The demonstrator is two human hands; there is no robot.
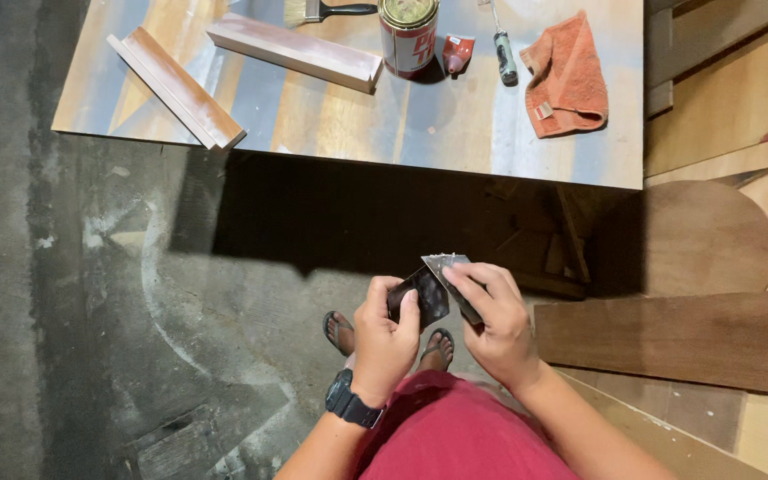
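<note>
My left hand [384,338], with a black watch on its wrist, grips a small dark folded piece [427,298], perhaps sandpaper or a cloth. In my right hand [495,324] is a metal scraper blade [446,264], its flat grey end pointing up and left and touching the dark piece. Both hands are held together in front of my red-clothed waist, above my sandalled feet [340,331].
A worktable [420,124] ahead carries two wooden strips [175,87], a paintbrush [322,11], a tin can [408,36], a small red tube [457,52], a screwdriver [504,53] and an orange cloth [566,76]. Wooden boards [677,338] and a rounded panel [708,236] lie at the right. Concrete floor lies at the left.
</note>
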